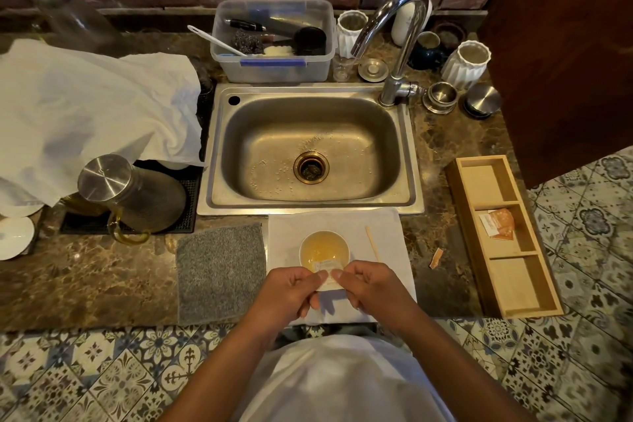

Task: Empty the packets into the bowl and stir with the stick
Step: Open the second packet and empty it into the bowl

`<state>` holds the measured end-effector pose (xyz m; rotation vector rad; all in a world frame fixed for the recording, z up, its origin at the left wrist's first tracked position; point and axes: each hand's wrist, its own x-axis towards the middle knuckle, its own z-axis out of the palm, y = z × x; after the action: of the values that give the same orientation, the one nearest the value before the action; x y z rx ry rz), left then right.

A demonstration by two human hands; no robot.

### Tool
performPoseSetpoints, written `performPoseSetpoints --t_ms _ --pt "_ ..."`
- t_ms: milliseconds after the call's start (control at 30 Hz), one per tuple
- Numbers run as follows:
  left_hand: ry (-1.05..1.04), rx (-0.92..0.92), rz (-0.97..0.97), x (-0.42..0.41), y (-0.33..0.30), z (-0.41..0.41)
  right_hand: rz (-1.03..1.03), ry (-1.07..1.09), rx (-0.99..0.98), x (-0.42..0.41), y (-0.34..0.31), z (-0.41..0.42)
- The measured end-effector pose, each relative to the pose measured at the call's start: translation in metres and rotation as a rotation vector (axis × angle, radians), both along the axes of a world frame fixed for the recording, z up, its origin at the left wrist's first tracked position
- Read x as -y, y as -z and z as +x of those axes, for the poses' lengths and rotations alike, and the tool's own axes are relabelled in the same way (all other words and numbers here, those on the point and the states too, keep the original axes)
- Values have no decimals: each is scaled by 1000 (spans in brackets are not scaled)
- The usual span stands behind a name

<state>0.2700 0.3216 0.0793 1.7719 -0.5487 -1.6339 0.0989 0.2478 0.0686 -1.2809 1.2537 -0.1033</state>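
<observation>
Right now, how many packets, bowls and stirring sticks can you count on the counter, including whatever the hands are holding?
Packets: 2, a white packet pinched by the left hand and the right hand over the bowl, and an orange packet in the wooden tray
Bowls: 1, the bowl
Sticks: 1, the stick
Total: 4

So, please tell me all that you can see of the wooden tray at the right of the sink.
The tray is a long, shallow box of pale wood, open on top, with three compartments split by two thin dividers. It lies flat on the brown marbled counter, angled, its near end reaching the counter's edge. The far and near compartments look empty; the middle one holds orange and white packets. No hand touches it. A torn orange scrap lies on the counter beside it.
</observation>
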Motion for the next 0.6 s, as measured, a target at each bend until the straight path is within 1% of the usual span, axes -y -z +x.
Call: performPoseSetpoints --t_ms 400,600 --pt "7 3 2 1 -3 -1 -62 18 -12 3 -3 -2" --pt "-1 -20 -5 1 -6 -2 -48 20 -9 3 -7 -3"
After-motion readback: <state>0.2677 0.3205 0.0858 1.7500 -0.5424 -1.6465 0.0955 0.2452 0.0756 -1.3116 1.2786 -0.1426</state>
